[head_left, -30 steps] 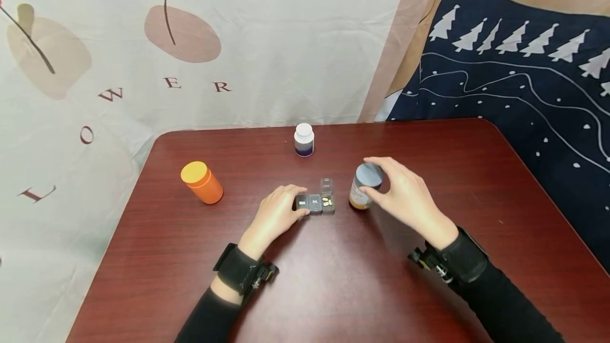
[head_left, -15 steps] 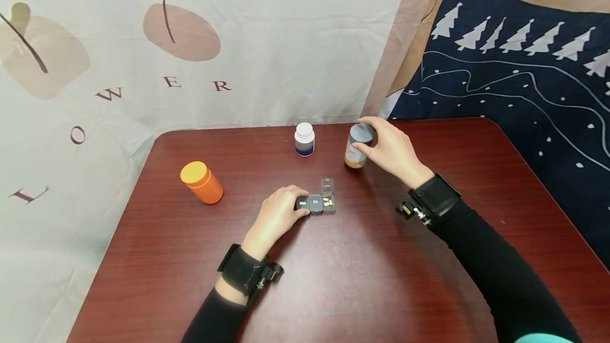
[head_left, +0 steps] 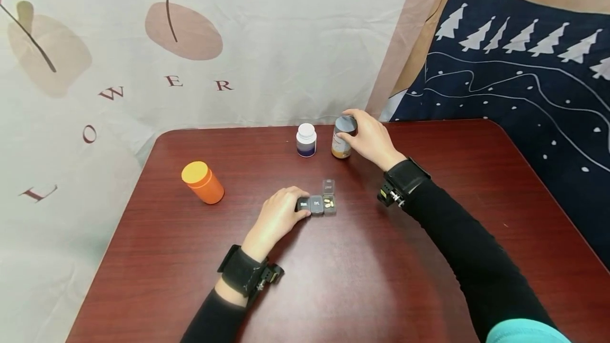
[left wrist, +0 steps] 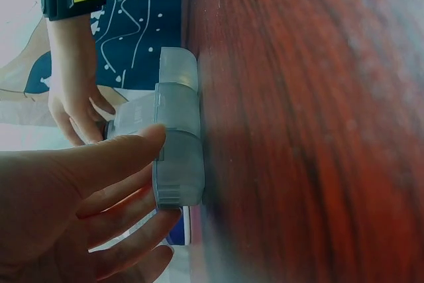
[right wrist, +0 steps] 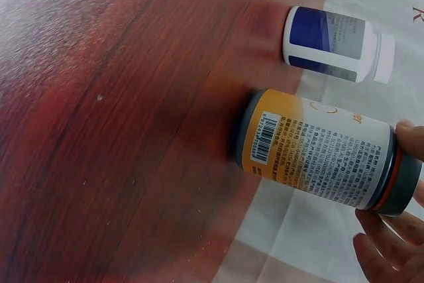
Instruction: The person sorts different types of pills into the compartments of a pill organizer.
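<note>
My left hand (head_left: 282, 210) pinches the left end of a small grey pill organizer (head_left: 316, 204) lying on the table. Its rightmost compartment has the lid flipped up, and several pale pills (head_left: 329, 202) lie inside. In the left wrist view the thumb presses the near side of the organizer (left wrist: 179, 164). At the table's back, my right hand (head_left: 369, 136) grips a dark-capped supplement bottle (head_left: 340, 144) round its cap, thumb and fingers on opposite sides. The bottle (right wrist: 318, 150) is upright, with an orange and white label and a barcode.
Just left of the gripped bottle stands a white-capped bottle (head_left: 306, 141) with a blue and grey label. An orange bottle with a yellow cap (head_left: 204, 183) is at the left of the brown table (head_left: 333, 279). A printed cloth (head_left: 286, 41) hangs behind the back edge.
My right hand has carried the dark-capped bottle from beside the organizer toward the back, then left to beside the white bottle. The left hand has stayed on the organizer.
</note>
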{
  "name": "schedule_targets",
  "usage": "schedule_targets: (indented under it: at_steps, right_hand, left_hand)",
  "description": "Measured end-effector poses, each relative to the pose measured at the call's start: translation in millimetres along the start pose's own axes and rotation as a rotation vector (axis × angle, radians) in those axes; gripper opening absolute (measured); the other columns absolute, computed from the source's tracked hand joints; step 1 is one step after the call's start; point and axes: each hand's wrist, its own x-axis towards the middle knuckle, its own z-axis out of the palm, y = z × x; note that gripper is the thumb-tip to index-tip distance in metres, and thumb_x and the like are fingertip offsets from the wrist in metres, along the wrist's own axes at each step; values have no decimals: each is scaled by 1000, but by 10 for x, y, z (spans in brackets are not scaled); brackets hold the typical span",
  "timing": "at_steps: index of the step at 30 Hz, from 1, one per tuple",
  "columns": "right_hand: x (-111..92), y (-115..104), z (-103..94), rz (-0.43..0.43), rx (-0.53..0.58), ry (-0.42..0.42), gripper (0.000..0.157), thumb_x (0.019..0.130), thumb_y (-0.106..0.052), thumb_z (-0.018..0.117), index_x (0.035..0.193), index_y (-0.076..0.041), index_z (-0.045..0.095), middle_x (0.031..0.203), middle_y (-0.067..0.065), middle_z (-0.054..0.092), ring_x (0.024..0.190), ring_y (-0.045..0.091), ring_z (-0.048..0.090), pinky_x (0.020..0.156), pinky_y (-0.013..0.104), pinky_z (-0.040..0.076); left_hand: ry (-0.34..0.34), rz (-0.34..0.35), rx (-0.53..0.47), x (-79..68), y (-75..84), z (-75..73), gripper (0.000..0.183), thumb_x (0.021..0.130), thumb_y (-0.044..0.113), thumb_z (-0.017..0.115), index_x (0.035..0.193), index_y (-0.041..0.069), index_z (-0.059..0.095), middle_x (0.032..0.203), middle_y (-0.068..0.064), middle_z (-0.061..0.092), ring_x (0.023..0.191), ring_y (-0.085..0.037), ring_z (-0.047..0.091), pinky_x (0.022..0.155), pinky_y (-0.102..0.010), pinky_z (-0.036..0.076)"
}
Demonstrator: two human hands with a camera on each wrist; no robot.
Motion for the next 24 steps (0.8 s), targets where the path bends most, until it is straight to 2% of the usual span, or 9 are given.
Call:
schedule_targets:
  at_steps: [9,24]
  right_hand:
    - [74,-19,101,1,16,8,56,90,-26,75,137,-7,53,130,15,58,116,29,58,93,47,49]
    - [60,-37,130,38,43,-7,61,89,-24,75,141,-5,49,136,16,54,121,30,54,98,47,47]
  left_hand:
    - [-1,0,-10,-3,9,-9,35,85,24,80,118,13,72,118,-2,68,111,-24,61,89,-48,51]
    - [9,-1,-6,-8,17,-12,35,85,23,80,118,12,72,118,-2,68,110,-25,62,87,-49,52]
